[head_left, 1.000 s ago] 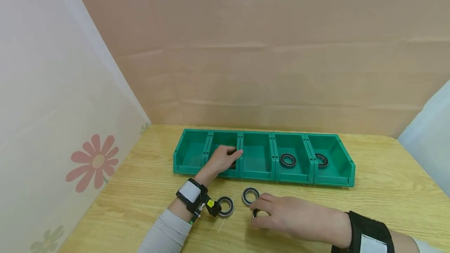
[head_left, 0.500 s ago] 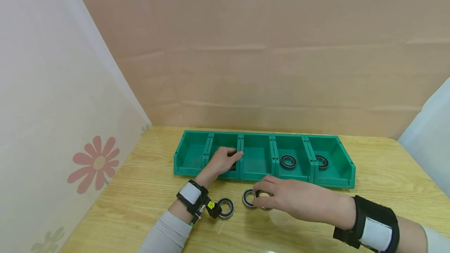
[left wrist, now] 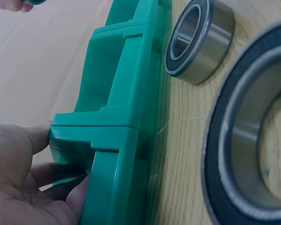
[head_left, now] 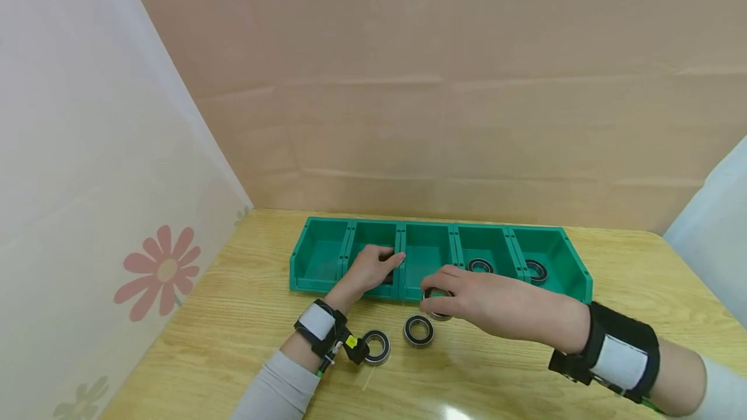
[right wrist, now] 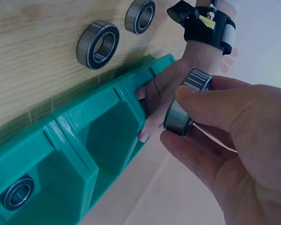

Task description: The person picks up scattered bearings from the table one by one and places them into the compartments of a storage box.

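Note:
My right hand (head_left: pixel 478 300) pinches a ball bearing (right wrist: pixel 178 117) between thumb and fingers, in the air just before the front edge of the middle green bin (head_left: pixel 428 291). My left hand (head_left: pixel 367 268) reaches into the second bin from the left. Its thumb lies over the divider (left wrist: pixel 96 133) beside the middle bin, with the fingers on the other side, so it grips that wall. Whatever lies beneath those fingers is hidden. Two more bearings lie flat on the table before the bins: one bearing (head_left: pixel 430 331) below the right hand, another bearing (head_left: pixel 386 349) beside the left wrist.
Several green bins stand joined in a row on the wooden table (head_left: pixel 233 316). One bearing (head_left: pixel 471 266) lies in the fourth bin and one bearing (head_left: pixel 544 271) in the fifth. Brown paper (head_left: pixel 438 83) hangs behind; a flowered white sheet (head_left: pixel 140 167) hangs at the left.
My right hand has lifted the bearing off the table and carried it forward, past the other bearing towards the bins. The left hand has stayed in place.

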The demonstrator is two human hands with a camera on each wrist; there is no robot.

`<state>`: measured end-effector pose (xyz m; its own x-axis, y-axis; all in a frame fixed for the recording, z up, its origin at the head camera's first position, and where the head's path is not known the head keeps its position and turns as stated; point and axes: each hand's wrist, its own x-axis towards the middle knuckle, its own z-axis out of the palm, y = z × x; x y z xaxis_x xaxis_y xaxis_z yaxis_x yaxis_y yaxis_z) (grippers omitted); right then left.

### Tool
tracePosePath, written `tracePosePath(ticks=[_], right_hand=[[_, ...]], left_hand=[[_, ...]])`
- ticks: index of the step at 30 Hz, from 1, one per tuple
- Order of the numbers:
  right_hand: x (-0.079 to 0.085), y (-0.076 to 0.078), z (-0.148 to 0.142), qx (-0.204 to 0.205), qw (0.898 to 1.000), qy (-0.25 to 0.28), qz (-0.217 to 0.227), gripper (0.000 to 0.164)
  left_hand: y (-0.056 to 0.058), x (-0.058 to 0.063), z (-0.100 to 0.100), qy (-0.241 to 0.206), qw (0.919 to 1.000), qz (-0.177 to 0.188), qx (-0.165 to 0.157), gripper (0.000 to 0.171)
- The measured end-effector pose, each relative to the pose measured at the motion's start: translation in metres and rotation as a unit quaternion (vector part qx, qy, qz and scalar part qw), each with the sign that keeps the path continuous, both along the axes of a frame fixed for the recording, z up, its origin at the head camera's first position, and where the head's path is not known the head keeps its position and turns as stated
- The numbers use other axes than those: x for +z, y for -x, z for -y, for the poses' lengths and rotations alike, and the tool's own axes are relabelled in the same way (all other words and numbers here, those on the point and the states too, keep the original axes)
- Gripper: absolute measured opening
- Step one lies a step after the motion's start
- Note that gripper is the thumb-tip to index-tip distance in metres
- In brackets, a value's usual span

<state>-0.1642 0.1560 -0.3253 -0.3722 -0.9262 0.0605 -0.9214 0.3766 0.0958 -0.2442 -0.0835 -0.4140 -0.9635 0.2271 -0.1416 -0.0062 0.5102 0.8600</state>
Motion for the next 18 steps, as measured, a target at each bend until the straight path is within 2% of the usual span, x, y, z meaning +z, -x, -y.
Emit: tracePosePath(ticks=[5, 13, 18], right_hand=[[0.003, 0.007, 0.002, -0.001, 1.0, 0.001, -0.015, 0.053], [0.003, 0.02, 0.006, 0.023, 0.997, 0.023, -0.074, 0.042], [0.006, 0.029, 0.01, 0.019, 0.997, 0.029, -0.068, 0.038]], left_hand=[[0.0, 0.0, 0.0, -0.003, 1.0, 0.004, 0.001, 0.059], [0.0, 0.0, -0.001, -0.01, 0.9999, 0.006, -0.003, 0.058], [0.001, -0.001, 0.0, -0.02, 0.9998, 0.009, -0.001, 0.057]])
